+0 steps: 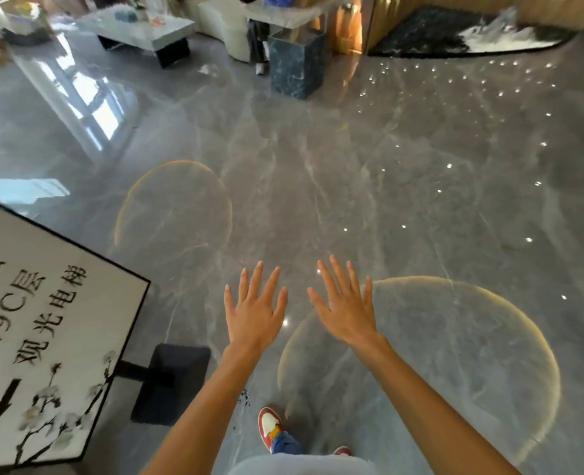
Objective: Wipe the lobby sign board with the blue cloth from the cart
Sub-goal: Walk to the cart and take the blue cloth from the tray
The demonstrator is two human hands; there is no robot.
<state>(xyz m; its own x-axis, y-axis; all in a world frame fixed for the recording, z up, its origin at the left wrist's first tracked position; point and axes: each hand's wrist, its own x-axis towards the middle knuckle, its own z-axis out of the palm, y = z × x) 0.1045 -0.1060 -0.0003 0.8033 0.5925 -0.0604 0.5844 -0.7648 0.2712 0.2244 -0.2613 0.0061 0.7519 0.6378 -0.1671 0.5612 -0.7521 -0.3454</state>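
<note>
From my remote seat, both bare arms reach forward over a polished grey marble floor [352,149] in a lobby. My left hand [254,311] and right hand [347,308] are held out flat, backs up, fingers spread wide and empty, the two hands just beside each other without touching. The white rectangular sign board with a thin black frame [54,337] stands at the lower left of the view, tilted in the picture, printed with black Chinese characters, "29C", a black arrow and a painted flowering branch; its square black base plate [170,383] rests on the floor beside my left forearm. Neither hand touches the board. I can see no blue cloth and no cart in this view. Below my arms, a red-and-white sneaker [269,426] and a blue jean cuff show on the floor. Farther off stand a low pale stone table on dark legs [139,29] and a dark blue-veined marble block [297,66], with a black-and-white rug [461,32] at the upper right. Pale gold circular lines [509,303] mark the floor.
</note>
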